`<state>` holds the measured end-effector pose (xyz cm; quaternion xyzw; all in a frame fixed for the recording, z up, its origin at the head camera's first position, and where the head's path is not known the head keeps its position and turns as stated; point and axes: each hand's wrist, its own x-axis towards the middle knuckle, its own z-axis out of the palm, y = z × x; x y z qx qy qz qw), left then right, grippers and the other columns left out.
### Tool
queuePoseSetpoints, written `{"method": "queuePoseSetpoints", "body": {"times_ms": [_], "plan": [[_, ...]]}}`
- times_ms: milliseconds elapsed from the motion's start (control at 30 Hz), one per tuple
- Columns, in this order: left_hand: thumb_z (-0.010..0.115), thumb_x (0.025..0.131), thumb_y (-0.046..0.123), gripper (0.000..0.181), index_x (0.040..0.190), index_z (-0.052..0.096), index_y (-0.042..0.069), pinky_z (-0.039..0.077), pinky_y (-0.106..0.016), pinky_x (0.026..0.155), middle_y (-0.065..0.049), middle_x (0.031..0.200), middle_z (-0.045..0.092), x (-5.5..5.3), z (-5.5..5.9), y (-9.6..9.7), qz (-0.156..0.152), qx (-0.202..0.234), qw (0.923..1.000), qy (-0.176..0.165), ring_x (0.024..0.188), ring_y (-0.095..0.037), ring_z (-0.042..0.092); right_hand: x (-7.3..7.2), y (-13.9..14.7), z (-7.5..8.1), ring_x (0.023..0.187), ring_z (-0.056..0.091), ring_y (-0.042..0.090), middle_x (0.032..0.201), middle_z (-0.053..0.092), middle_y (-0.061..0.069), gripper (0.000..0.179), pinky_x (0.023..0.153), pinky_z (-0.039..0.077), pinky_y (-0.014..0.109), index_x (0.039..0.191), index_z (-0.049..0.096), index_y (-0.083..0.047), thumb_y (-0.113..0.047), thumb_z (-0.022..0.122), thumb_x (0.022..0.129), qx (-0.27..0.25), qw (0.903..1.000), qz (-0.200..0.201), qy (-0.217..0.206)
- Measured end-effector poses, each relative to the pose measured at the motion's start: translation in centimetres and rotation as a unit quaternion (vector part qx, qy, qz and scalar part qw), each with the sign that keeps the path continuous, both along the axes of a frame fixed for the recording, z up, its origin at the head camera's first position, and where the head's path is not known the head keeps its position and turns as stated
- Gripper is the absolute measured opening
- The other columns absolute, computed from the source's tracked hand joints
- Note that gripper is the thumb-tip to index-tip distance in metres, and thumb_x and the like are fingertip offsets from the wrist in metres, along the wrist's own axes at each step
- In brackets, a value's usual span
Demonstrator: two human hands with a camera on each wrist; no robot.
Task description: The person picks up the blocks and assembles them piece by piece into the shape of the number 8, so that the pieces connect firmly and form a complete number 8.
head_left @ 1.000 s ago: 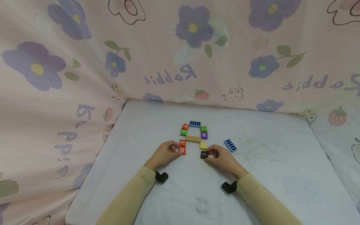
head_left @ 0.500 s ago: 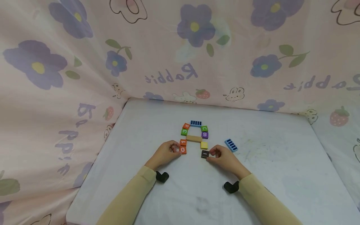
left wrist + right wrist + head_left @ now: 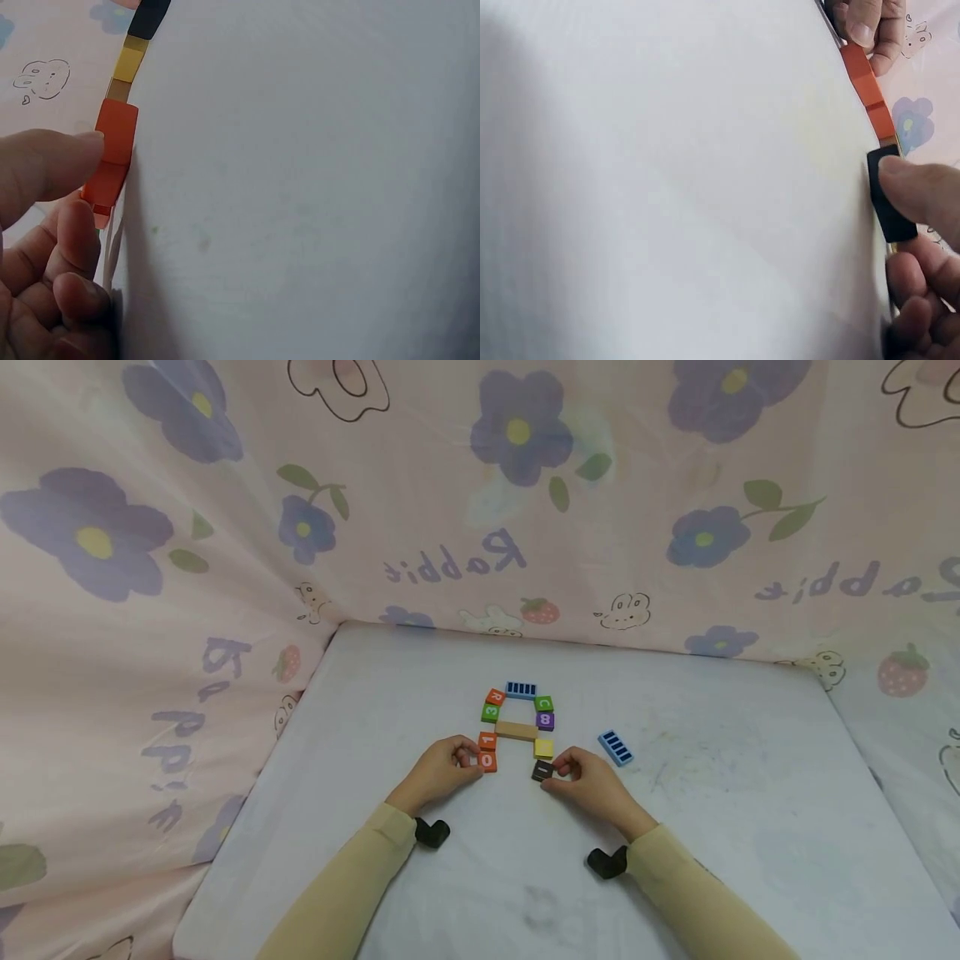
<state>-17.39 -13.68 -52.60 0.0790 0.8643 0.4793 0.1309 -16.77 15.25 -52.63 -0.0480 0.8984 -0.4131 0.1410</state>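
Note:
On the white table, small letter and number blocks form an A-like outline. My left hand [image 3: 442,768] pinches the orange block marked 0 [image 3: 487,761] at the outline's lower left; in the left wrist view its thumb [image 3: 71,154] lies against the orange side. An orange block marked 1 [image 3: 487,741] touches it from behind. With thumb and fingertip, my right hand [image 3: 588,779] grips a black block with a white bar [image 3: 542,770], slightly turned, at the lower right. Just behind that is a yellow block [image 3: 543,748], a small gap apart. A plain wooden bar [image 3: 517,730] crosses the middle.
A blue striped block [image 3: 521,690] tops the outline, with orange R [image 3: 494,697] and green 3 [image 3: 490,713] blocks on the left, green C [image 3: 543,703] and purple 8 [image 3: 545,721] on the right. Another blue striped block [image 3: 616,747] lies apart, right. Flowered cloth [image 3: 517,527] hangs behind.
My right hand has shifted slightly left with the black block, which is now a little more turned. The left hand keeps its place at the orange 0 block.

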Motion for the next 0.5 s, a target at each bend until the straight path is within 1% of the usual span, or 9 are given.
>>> {"method": "queuePoseSetpoints", "body": {"times_ms": [167,333,500], "plan": [[0.075,0.085,0.025,0.026,0.107,0.065,0.015,0.041,-0.03,0.062,0.0,0.077,0.057,0.06,-0.07,-0.02,-0.002,-0.003,1.0,0.006,0.067,-0.015,0.05,0.12,-0.26,0.18,0.075,0.048,0.019,0.089,0.059,0.0,0.042,0.065,0.04,0.034,0.099,0.062,-0.016,-0.042,0.083,0.074,0.008,0.9999,-0.007,-0.008],[0.075,0.085,0.026,0.025,0.106,0.065,0.016,0.042,-0.031,0.063,0.001,0.077,0.057,-0.01,-0.22,-0.01,-0.001,-0.009,0.9999,0.009,0.068,-0.015,0.05,0.05,-0.23,0.33,0.075,0.048,0.019,0.088,0.058,0.001,0.04,0.065,0.039,0.034,0.098,0.063,-0.016,-0.041,0.083,0.074,0.008,0.9998,-0.009,-0.018],[0.074,0.085,0.028,0.024,0.104,0.064,0.018,0.042,-0.031,0.062,0.001,0.077,0.057,-0.06,-0.19,0.08,0.005,-0.02,0.9998,-0.001,0.068,-0.014,0.05,-0.11,-0.52,0.24,0.078,0.049,0.019,0.09,0.059,0.001,0.04,0.068,0.04,0.034,0.098,0.063,-0.015,-0.042,0.082,0.075,0.011,0.9997,-0.012,-0.018]]}}
